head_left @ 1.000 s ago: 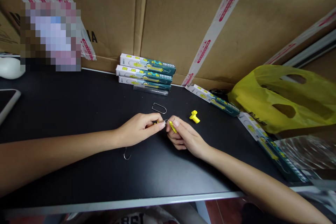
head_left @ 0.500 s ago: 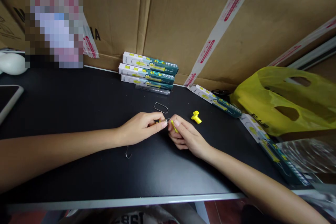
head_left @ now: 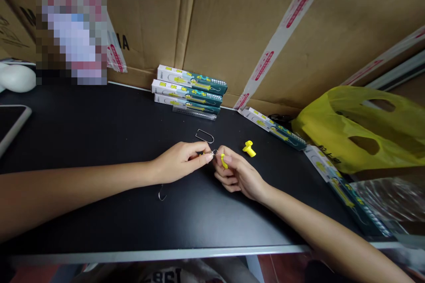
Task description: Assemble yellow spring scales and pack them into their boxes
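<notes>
My left hand point(head_left: 186, 159) is closed, thumb and forefinger pinching a small part with a thin wire loop point(head_left: 215, 152) at its end. A bit of yellow shows between those fingers; the rest of the part is hidden. Close by on the right, my right hand point(head_left: 237, 169) grips a small yellow plastic piece point(head_left: 224, 161) between thumb and fingers, near the wire loop. Just beyond the hands lies a U-shaped metal wire point(head_left: 205, 136). A yellow plastic fitting point(head_left: 249, 148) rests to the right. Below my left wrist a metal hook point(head_left: 161, 193) pokes out, its other end covered by the arm.
Several printed spring-scale boxes point(head_left: 189, 90) are stacked at the back, a clear plastic tube point(head_left: 194, 112) before them. Two more boxes lie along the right, one a long box point(head_left: 345, 190), beside a yellow bag point(head_left: 325, 128). Cardboard point(head_left: 226, 31) stands behind the black table point(head_left: 99, 216).
My right hand has shifted slightly right and down, its yellow piece now apart from the wire loop and turned more upright. The left hand keeps its pinch in nearly the same place.
</notes>
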`<state>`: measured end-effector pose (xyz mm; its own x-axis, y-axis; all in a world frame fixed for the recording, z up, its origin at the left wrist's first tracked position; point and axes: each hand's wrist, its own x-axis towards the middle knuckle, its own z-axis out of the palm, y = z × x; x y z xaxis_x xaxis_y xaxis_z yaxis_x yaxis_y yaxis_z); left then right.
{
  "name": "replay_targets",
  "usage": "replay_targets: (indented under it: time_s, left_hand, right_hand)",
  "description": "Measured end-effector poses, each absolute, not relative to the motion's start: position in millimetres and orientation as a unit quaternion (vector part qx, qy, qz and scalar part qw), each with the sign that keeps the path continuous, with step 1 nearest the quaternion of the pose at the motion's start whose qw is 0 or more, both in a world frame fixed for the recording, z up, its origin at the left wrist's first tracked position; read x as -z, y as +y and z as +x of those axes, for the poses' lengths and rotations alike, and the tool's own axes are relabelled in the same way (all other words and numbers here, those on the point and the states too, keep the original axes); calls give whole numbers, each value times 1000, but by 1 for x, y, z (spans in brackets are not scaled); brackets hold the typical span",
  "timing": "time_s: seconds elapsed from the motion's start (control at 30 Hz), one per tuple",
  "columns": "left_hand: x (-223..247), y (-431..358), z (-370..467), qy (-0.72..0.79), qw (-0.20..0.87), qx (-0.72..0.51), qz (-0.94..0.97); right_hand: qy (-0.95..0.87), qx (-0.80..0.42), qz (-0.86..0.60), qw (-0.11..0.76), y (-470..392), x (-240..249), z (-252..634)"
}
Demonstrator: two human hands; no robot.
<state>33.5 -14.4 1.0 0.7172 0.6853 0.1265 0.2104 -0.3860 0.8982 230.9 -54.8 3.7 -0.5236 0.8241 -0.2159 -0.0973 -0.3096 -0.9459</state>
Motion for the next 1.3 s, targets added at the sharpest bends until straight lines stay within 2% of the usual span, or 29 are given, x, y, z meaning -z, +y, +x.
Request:
replay_targets:
  time_s: [0.47, 1.0, 1.3]
  left_hand:
    - [0, -15, 33, 276, 454, -249, 810]
    - [0, -15, 33, 277, 436, -260, 816]
    - [0, -19, 36, 295, 462, -268, 792]
  right_hand:
    - [-434, -785, -362, 253, -52, -8, 233]
    - [-418, -790, -368, 257, -50, -8, 233]
    - [-397, -811, -346, 256, -48, -6, 233]
